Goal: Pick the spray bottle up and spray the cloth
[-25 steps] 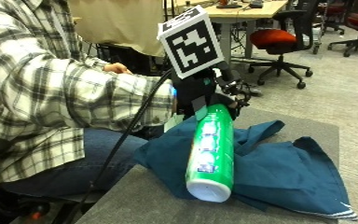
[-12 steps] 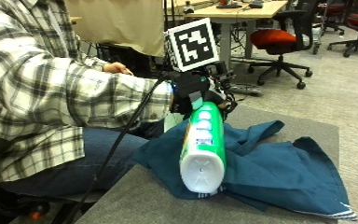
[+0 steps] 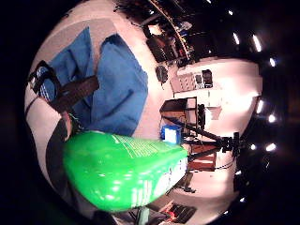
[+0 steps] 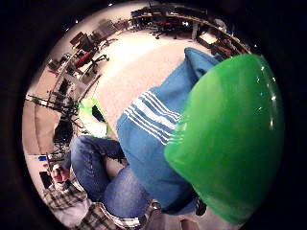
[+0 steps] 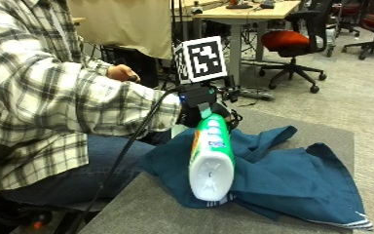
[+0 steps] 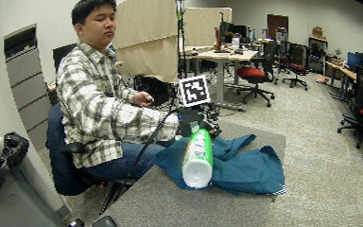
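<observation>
A green spray bottle (image 5: 211,156) with a white base is held tilted, its base low over the near edge of the blue cloth (image 5: 284,178) and pointing toward the outside camera. My gloved right hand (image 5: 196,111) grips the bottle at its neck end, above the cloth's left side. The bottle's nozzle is hidden behind the hand. In both palm views the green bottle (image 3: 119,171) (image 4: 230,139) fills much of the picture, with the blue cloth (image 3: 115,91) (image 4: 148,139) spread beneath. The cloth lies crumpled on the grey table (image 5: 155,214).
The person sits at the table's left side, the bare left hand (image 5: 122,73) held back near the body. The table's edge (image 5: 109,209) runs close by the lap. Office chairs (image 5: 297,41) and desks (image 5: 252,12) stand beyond on the carpet floor.
The bottle has tipped further, its white base swinging lower and nearer the outside camera over the cloth's front edge. The hand keeps its hold and has moved slightly away and left.
</observation>
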Demonstrator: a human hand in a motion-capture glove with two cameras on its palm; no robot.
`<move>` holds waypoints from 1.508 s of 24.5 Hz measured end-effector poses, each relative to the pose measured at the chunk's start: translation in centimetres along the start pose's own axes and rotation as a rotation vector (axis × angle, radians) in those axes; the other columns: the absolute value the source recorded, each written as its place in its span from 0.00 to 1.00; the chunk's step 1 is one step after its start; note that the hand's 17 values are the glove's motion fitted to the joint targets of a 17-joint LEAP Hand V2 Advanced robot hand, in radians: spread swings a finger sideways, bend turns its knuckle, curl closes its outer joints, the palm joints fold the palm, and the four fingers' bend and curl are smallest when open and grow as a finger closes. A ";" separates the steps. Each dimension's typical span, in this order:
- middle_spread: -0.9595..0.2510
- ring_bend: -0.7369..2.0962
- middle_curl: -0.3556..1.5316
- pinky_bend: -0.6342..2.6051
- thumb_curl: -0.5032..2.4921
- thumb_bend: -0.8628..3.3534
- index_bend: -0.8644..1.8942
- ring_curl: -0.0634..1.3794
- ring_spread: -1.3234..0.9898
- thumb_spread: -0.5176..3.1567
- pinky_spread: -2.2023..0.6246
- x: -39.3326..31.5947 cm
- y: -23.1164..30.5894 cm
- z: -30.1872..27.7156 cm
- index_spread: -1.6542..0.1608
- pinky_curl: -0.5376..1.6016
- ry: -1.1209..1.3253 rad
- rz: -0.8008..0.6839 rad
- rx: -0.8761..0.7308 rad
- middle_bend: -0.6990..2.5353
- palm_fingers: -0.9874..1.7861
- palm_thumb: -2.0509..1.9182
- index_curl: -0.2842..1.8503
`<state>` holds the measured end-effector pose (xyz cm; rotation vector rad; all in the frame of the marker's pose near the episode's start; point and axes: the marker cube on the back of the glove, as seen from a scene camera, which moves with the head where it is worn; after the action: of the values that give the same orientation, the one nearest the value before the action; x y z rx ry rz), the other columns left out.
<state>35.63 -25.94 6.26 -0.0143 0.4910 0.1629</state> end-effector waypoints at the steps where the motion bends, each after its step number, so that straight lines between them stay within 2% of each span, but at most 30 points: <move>1: 0.64 0.45 0.44 0.32 0.43 0.20 0.45 0.36 0.48 0.16 0.72 -0.2 0.0 0.1 0.76 0.42 0.002 -0.002 -0.003 0.38 0.84 0.77 0.39; 11: 0.65 0.45 0.44 0.31 0.43 0.20 0.45 0.36 0.48 0.16 0.71 0.6 0.6 -1.0 0.76 0.42 -0.077 0.030 0.023 0.38 0.84 0.77 0.39; 20: 0.64 0.45 0.44 0.32 0.43 0.20 0.45 0.36 0.48 0.16 0.71 5.1 1.4 -3.4 0.76 0.43 -0.516 0.275 0.168 0.38 0.84 0.77 0.39; 29: 0.64 0.45 0.44 0.32 0.43 0.20 0.45 0.36 0.48 0.16 0.71 10.3 3.3 -5.3 0.76 0.43 -0.778 0.451 0.358 0.38 0.84 0.77 0.39; 37: 0.64 0.45 0.44 0.31 0.43 0.20 0.45 0.36 0.48 0.16 0.71 13.6 5.5 -7.1 0.76 0.43 -1.194 0.652 0.668 0.38 0.84 0.77 0.39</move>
<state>43.24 -18.79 -6.27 0.8609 -0.6849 0.5862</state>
